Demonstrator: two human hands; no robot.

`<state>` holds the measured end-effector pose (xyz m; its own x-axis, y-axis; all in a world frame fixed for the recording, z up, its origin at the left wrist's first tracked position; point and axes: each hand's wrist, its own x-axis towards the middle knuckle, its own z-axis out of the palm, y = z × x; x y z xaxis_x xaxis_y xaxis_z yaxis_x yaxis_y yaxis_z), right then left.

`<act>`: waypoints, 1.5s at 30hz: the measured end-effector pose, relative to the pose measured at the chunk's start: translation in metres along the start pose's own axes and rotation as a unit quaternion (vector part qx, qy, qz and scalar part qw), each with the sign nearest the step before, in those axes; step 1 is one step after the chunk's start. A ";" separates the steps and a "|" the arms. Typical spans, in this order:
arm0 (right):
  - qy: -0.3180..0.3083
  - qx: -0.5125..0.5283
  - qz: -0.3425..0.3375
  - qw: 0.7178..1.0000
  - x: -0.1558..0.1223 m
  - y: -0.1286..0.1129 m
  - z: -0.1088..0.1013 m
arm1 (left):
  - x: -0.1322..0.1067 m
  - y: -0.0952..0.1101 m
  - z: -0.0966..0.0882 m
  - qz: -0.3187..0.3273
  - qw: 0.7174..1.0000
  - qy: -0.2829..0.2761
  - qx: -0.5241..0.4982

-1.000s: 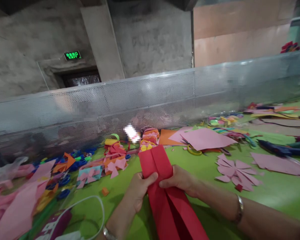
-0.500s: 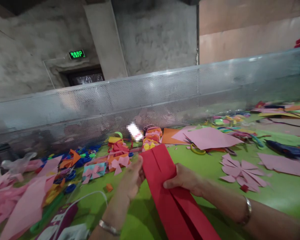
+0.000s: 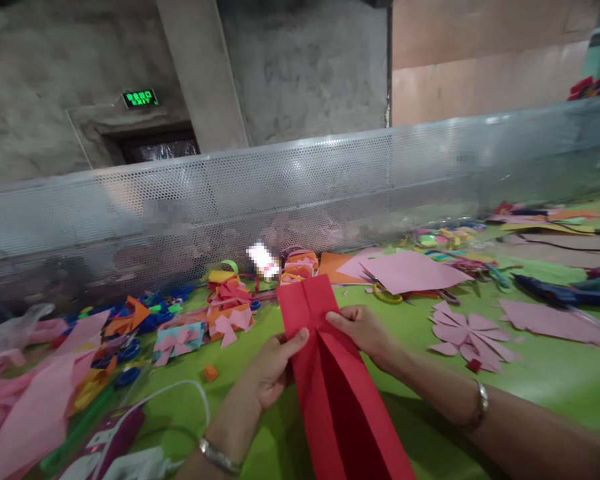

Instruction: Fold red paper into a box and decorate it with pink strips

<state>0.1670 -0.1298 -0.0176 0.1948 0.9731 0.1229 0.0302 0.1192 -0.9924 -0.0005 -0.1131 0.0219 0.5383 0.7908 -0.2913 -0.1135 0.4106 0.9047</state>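
Observation:
A long folded sheet of red paper [image 3: 307, 303] is held up over the green table, its two side flaps meeting along a middle line at the far end and gaping apart toward me. My left hand [image 3: 275, 363] grips its left edge, thumb on top and fingers underneath. On the opposite edge, my right hand [image 3: 363, 333] pinches the paper with the thumb pressed near the middle seam. The fingers beneath the sheet are mostly hidden. A silver bracelet shows on each wrist.
Yellow-handled scissors [image 3: 387, 293] lie by pink paper [image 3: 417, 272]. Right are a pink paper flower [image 3: 473, 333] and a dark blue glue gun [image 3: 555, 292]. Left are paper bows [image 3: 180, 341], pink scraps [image 3: 45, 400] and a purple-white power strip [image 3: 105, 440]. A perforated metal screen [image 3: 300, 180] stands behind.
My left hand has slid from the far left corner down the edge, its thumb now on top. My right hand has shifted slightly up. The flaps gape wider, and the view has moved slightly.

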 end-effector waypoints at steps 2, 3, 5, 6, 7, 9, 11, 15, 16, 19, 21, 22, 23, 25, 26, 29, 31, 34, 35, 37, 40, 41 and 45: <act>0.002 0.012 0.000 1.000 0.000 -0.002 -0.003 | 0.001 -0.001 0.000 -0.019 1.000 0.011 0.008; -0.005 0.017 0.002 1.000 0.000 -0.002 -0.004 | 0.001 -0.001 -0.001 -0.017 1.000 0.018 0.010; -0.025 0.021 0.007 0.999 -0.001 -0.004 -0.005 | 0.003 -0.001 -0.003 0.000 0.999 0.032 0.004; -0.034 0.020 0.008 0.999 -0.002 -0.005 -0.005 | 0.003 -0.001 -0.004 0.007 0.999 0.038 -0.001; -0.038 0.018 0.008 0.999 -0.003 -0.006 -0.004 | 0.004 -0.001 -0.005 0.012 0.999 0.043 -0.008; -0.029 0.014 0.005 0.999 -0.006 -0.008 -0.003 | 0.006 -0.003 -0.007 0.028 0.998 0.052 -0.017; -0.004 0.000 0.007 1.000 -0.008 -0.010 -0.001 | 0.008 -0.005 -0.008 0.050 0.996 0.067 -0.014; -0.032 -0.030 0.014 0.999 -0.011 -0.012 0.002 | 0.010 -0.009 -0.007 0.071 0.994 0.085 0.015; -0.052 -0.036 0.007 0.998 -0.011 -0.012 0.002 | 0.010 -0.009 -0.007 0.072 0.993 0.087 0.024; -0.083 -0.024 -0.001 0.996 -0.011 -0.013 0.000 | 0.008 -0.009 -0.007 0.068 0.993 0.090 0.045; -0.104 0.032 0.027 0.994 -0.010 -0.014 -0.003 | 0.008 -0.008 -0.007 0.061 0.993 0.086 0.057; -0.116 0.061 0.047 0.990 -0.009 -0.015 -0.005 | 0.008 -0.008 -0.008 0.059 0.993 0.082 0.062; -0.128 0.084 0.067 0.986 -0.009 -0.015 -0.008 | 0.008 -0.008 -0.008 0.057 0.993 0.078 0.067; -0.138 0.100 0.100 0.980 -0.009 -0.016 -0.011 | 0.009 -0.008 -0.008 0.055 0.993 0.071 0.077; -0.137 0.097 0.109 0.980 -0.009 -0.016 -0.012 | 0.009 -0.008 -0.008 0.054 0.993 0.070 0.081; -0.126 0.082 0.120 0.981 -0.010 -0.017 -0.013 | 0.006 -0.005 -0.005 0.063 0.989 0.077 0.105; -0.117 0.074 0.114 0.984 -0.010 -0.018 -0.012 | 0.001 -0.002 -0.002 0.073 0.986 0.080 0.130; -0.100 0.061 0.093 0.989 -0.011 -0.019 -0.009 | -0.008 0.001 0.002 0.072 0.983 0.038 0.167; -0.095 0.056 0.087 0.990 -0.011 -0.020 -0.008 | -0.011 0.002 0.003 0.076 0.981 0.024 0.180; -0.090 0.047 0.080 0.992 -0.012 -0.020 -0.007 | -0.013 0.003 0.005 0.096 0.974 0.018 0.206; -0.118 0.045 0.073 0.989 -0.015 -0.021 -0.007 | -0.012 0.004 0.007 0.128 0.959 0.051 0.246; -0.134 0.045 0.073 0.987 -0.015 -0.021 -0.008 | -0.011 0.005 0.007 0.127 0.956 0.061 0.257; -0.173 0.041 0.091 0.980 -0.017 -0.023 -0.012 | -0.007 0.008 0.000 0.085 0.965 0.074 0.239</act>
<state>0.1748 -0.1519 0.0032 -0.1555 0.9865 -0.0517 -0.0558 -0.0611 -0.9966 -0.0053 -0.1153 0.0317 0.4157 0.8993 -0.1357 0.2270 0.0419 0.9730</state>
